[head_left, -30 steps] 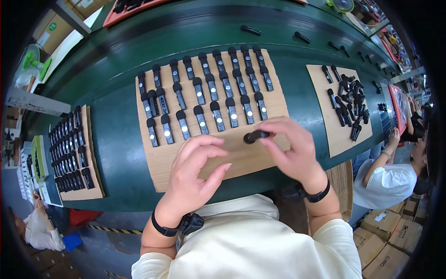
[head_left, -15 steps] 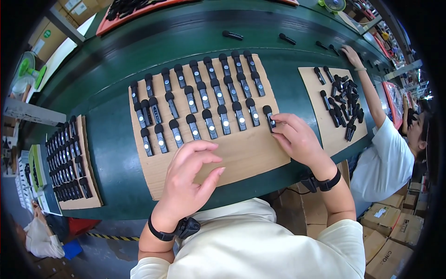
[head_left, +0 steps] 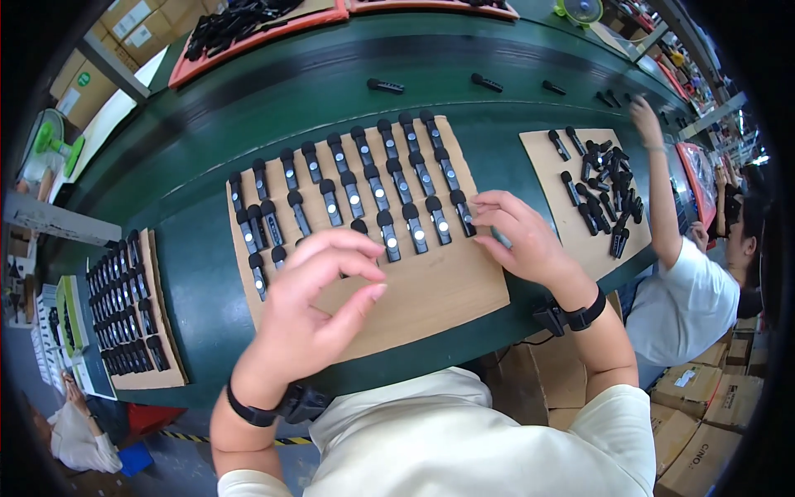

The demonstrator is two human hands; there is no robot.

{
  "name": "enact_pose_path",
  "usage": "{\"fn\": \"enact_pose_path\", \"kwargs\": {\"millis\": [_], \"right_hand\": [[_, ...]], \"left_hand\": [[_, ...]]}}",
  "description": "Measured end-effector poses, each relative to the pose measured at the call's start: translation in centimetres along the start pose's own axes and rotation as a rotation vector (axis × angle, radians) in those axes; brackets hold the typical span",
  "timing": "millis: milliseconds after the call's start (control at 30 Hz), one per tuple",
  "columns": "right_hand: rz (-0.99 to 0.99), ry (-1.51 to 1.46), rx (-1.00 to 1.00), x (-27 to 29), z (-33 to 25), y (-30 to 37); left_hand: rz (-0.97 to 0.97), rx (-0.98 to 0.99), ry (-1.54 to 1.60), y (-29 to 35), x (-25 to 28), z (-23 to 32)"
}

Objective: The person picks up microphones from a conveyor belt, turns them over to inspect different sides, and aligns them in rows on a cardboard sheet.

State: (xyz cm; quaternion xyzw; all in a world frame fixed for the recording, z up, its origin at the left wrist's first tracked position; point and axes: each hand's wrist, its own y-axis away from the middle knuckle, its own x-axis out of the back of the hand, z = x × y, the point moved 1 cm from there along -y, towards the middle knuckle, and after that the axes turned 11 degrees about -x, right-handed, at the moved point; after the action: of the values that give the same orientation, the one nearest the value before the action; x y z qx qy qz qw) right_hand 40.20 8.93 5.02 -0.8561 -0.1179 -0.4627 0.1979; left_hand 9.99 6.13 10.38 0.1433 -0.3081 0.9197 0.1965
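Small black clip-on wireless microphones (head_left: pixel 414 229) with foam tips lie in rows on a flat cardboard sheet (head_left: pixel 431 286) in front of me. Most show a pale round spot. My right hand (head_left: pixel 526 244) is at the sheet's right edge, thumb and fingers apart, beside the end microphone (head_left: pixel 462 213) of the nearest row. It grips nothing; whether a fingertip still brushes that microphone I cannot tell. Over the sheet's near left part hovers my left hand (head_left: pixel 319 302), fingers curved, a gap to the thumb, holding nothing. It hides some of the nearest row.
A second cardboard sheet (head_left: pixel 551 186) on the right bears a loose heap of microphones. Another filled sheet (head_left: pixel 170 364) lies left. Single microphones (head_left: pixel 487 82) are strung along the green belt (head_left: pixel 306 91); red trays (head_left: pixel 348 12) stand beyond. A co-worker's hand (head_left: pixel 646 124) reaches over the belt.
My right fingers have come away from the end microphone and spread. My left hand has moved left. The view has shifted, and the co-worker's hand has drawn nearer.
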Motion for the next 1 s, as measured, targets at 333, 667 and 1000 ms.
{"fn": "enact_pose_path", "kwargs": {"millis": [333, 667, 1000], "right_hand": [[0.061, -0.078, -0.298, 3.2, 8.1, -7.4], [0.146, 0.220, -0.360, 0.8, 15.1, -17.1], [0.061, 0.316, -0.417, -1.3, 15.7, -19.6]], "left_hand": [[0.014, 0.378, 0.132, -12.5, 3.7, -5.3], [-0.274, 0.573, -0.478, -21.3, 4.6, -18.5], [-0.562, 0.282, -0.780, -19.2, 3.2, -26.4]]}}
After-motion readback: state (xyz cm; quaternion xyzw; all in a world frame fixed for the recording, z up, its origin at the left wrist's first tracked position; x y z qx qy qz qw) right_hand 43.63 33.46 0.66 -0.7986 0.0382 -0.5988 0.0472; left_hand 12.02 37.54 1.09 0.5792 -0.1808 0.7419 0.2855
